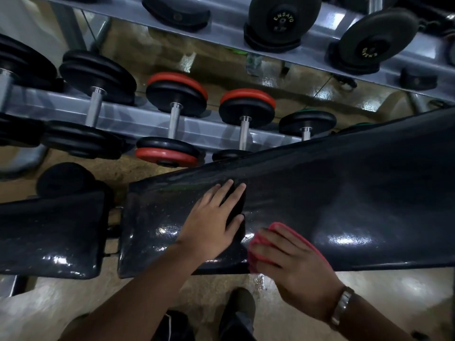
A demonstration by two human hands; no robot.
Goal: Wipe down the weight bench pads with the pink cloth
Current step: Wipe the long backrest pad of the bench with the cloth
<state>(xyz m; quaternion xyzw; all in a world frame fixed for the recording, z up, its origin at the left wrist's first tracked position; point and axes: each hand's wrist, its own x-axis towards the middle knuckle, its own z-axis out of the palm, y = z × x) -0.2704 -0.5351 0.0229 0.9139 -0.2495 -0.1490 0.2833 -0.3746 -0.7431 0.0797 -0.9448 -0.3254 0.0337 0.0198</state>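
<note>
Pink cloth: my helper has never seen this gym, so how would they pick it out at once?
Find the long black bench pad that slants across the middle, in front of the dumbbell rack. At its near edge the right hand, the one with a wristwatch, presses on the pink cloth. It is the only pink thing there; the red nearby is on dumbbell plates.

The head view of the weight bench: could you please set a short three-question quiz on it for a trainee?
1. True or false: the left hand lies flat on the long pad.
2. Which hand presses the pink cloth? A. left hand B. right hand
3. Fill in: ___ dumbbells on the rack show red plates.
Key: 1 true; 2 B; 3 two.
</note>
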